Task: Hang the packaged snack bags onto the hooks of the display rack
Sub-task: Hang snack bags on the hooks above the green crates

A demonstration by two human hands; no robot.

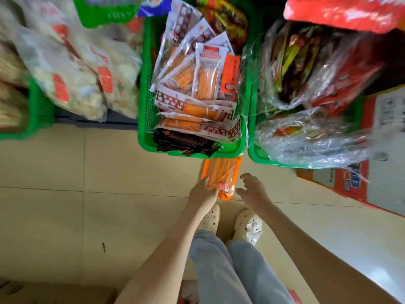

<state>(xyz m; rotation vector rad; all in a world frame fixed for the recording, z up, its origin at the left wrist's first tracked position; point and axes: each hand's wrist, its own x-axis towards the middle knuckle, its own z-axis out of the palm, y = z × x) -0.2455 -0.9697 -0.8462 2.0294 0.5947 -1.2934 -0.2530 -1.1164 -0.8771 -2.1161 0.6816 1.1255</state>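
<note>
Pickup step judged in hand. An orange snack bag (221, 175) is gripped at its near end by the left hand (202, 195). The right hand (252, 188) is held loosely open just right of it, empty. Beyond both hands, more bags (197, 88) are piled in a green basket (143, 128). No hooks seen; lifting to the rack is needed next.

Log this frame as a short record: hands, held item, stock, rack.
left hand: grips orange snack packet by its near end
right hand: open, beside the packet, holding nothing
middle green basket: mixed snack packets, piled
right green basket: clear-wrapped bundles
rack hooks: not in view
</note>
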